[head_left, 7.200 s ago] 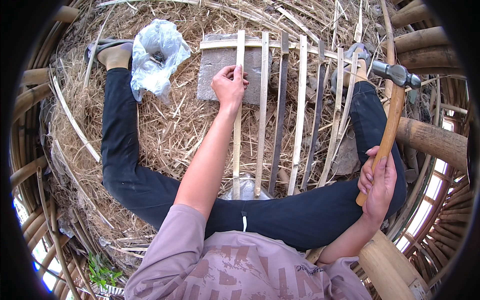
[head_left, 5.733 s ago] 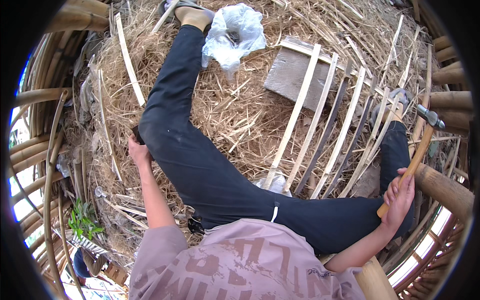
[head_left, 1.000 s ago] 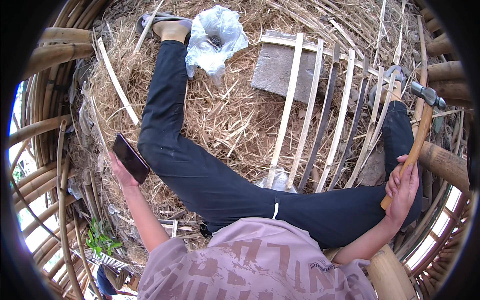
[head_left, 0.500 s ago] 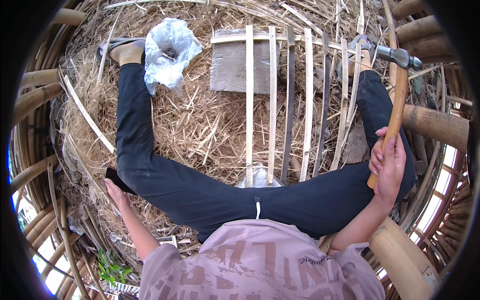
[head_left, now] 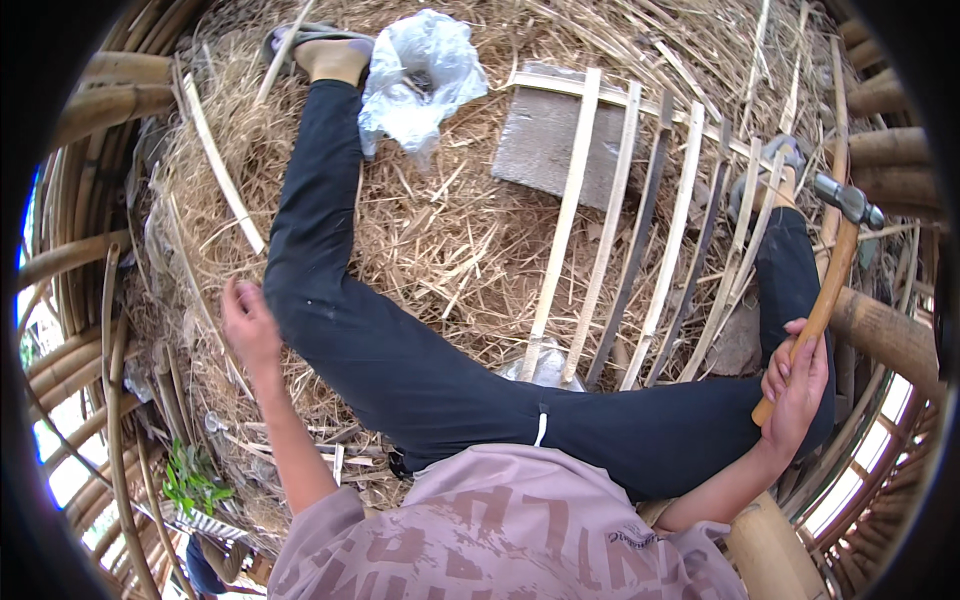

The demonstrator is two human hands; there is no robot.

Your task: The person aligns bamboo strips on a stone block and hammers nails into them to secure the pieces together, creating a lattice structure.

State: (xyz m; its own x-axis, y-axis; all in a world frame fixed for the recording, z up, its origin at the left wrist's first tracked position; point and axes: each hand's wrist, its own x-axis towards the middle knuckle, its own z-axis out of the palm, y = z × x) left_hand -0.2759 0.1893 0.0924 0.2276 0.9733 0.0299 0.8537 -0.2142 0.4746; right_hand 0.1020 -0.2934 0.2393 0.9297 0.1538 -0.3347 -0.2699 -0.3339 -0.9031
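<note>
My right hand [head_left: 796, 385] is wrapped around the lower wooden handle of a hammer [head_left: 835, 285], whose metal head points up past my right shin. At the left, my left hand [head_left: 250, 325] hovers beside my bent knee with its fingers apart and nothing visible in them. Between my spread legs lies a frame of split bamboo slats [head_left: 605, 235], several of them side by side, joined at the far end to a crosswise strip. A flat grey block [head_left: 540, 140] sits under that far end. The slats' near ends reach a pale, shiny object [head_left: 545, 365], partly hidden by my trousers.
A crumpled clear plastic bag [head_left: 425, 80] with dark small contents stands by my left foot. Dry straw [head_left: 430, 240] and loose bamboo strips cover the ground. Bamboo poles [head_left: 880, 325] wall in both sides, and a thick bamboo piece [head_left: 775, 550] is beside my right hip.
The dark flat object that was in my left hand is out of sight. That hand has risen alongside the knee. The view has turned, shifting the scene rightward; the hammer stays in my right hand.
</note>
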